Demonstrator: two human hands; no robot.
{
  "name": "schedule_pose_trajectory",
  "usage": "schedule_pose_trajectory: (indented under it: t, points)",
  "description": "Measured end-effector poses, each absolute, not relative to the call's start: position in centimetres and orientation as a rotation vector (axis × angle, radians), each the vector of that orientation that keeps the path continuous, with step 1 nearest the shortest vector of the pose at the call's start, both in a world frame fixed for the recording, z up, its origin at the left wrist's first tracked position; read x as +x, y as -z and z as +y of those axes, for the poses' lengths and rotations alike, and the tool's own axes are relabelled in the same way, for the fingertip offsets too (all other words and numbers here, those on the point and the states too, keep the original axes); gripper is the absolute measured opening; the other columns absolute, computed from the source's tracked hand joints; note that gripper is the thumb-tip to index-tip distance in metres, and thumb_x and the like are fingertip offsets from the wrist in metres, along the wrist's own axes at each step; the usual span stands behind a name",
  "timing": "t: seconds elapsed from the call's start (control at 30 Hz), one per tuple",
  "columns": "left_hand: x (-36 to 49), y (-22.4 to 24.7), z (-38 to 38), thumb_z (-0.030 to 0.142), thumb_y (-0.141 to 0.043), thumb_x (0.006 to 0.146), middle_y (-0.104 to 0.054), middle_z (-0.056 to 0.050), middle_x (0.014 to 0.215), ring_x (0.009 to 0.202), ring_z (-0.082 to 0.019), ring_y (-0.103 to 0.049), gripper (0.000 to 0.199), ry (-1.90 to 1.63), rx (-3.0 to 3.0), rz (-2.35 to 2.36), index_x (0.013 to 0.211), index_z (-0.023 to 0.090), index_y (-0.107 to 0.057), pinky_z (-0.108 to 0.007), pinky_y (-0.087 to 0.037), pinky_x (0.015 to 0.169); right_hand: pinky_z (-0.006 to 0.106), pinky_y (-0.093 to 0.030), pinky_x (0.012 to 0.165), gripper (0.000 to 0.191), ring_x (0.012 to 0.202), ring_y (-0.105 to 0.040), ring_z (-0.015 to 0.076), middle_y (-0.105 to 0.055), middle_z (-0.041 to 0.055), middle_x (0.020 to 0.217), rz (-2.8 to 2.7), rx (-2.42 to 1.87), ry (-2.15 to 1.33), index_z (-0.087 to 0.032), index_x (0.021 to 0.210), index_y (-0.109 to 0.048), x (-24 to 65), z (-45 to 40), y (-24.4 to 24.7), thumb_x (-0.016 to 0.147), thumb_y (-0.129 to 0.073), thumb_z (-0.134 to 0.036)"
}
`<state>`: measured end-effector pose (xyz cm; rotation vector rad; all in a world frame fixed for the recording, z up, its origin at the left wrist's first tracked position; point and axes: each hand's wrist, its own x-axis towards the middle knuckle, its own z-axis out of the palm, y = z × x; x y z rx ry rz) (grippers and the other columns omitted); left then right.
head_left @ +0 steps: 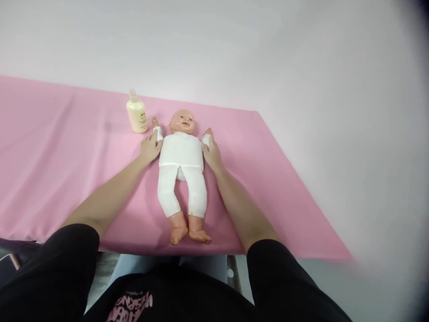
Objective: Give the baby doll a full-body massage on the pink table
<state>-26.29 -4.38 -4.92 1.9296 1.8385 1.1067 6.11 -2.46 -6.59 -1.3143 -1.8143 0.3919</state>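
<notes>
A baby doll [181,154] in a white top and white trousers lies on its back on the pink cloth [67,147], head away from me and bare feet near the front edge. My left hand [150,147] rests against the doll's arm on the left, fingers around the white sleeve. On the other side my right hand [211,152] holds the doll's other arm at the sleeve. A cream lotion bottle [137,114] with a pump stands upright just left of the doll's head, a short way beyond my left hand.
The pink cloth covers a table whose right edge [301,179] runs diagonally toward me; its front edge [134,250] is close to my body. A plain white wall [234,44] rises behind. A dark object [8,264] shows at the lower left.
</notes>
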Motion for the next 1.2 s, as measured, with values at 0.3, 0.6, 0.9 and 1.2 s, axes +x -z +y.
schedule_pose_trajectory:
  t: [0.3, 0.6, 0.9, 1.2]
  points:
    - [-27.1, 5.8, -3.4, 0.045, -0.067, 0.09, -0.06, -0.022, 0.149, 0.143, -0.044, -0.053, 0.079, -1.272, 1.947, 1.592, 0.159, 0.015, -0.044, -0.064, -0.031, 0.126, 0.061, -0.042, 0.125, 0.059, 0.142, -0.056, 0.0304, -0.06, 0.0115, 0.151, -1.687, -1.231, -0.428, -0.025, 0.155, -0.04, 5.7, -3.4, 5.8, 0.099, -0.05, -0.044]
    - [-25.4, 3.6, -5.8, 0.054, -0.082, 0.079, -0.063, -0.02, 0.141, 0.13, -0.034, -0.063, 0.097, -1.584, 2.022, 1.3, 0.157, 0.017, -0.038, -0.049, -0.05, 0.112, 0.055, -0.046, 0.124, 0.086, 0.15, -0.046, 0.0295, -0.044, 0.0184, 0.159, -1.652, -0.96, -0.125, -0.023, 0.164, -0.019, 4.6, -4.3, 5.2, 0.091, -0.063, -0.037]
    - [-24.6, 1.3, -8.0, 0.053, -0.079, 0.075, -0.073, -0.008, 0.096, 0.094, -0.028, -0.067, 0.035, -1.279, 2.459, 1.088, 0.09, 0.024, -0.067, -0.046, -0.051, 0.097, 0.049, -0.057, 0.089, 0.016, 0.087, -0.066, 0.0265, -0.07, 0.0067, 0.087, -2.037, -0.762, 0.065, -0.024, 0.091, -0.065, 3.7, -6.6, 3.2, 0.086, -0.066, -0.039]
    - [-23.8, 1.5, -8.4, 0.043, -0.088, 0.07, -0.071, -0.008, 0.104, 0.107, -0.031, -0.066, 0.04, -1.427, 2.014, 1.243, 0.097, 0.024, -0.065, -0.047, -0.048, 0.109, 0.051, -0.055, 0.106, 0.046, 0.11, -0.068, 0.0301, -0.073, 0.012, 0.116, -1.953, -0.924, -0.214, -0.022, 0.121, -0.062, 3.5, -7.0, 2.9, 0.081, -0.067, -0.044]
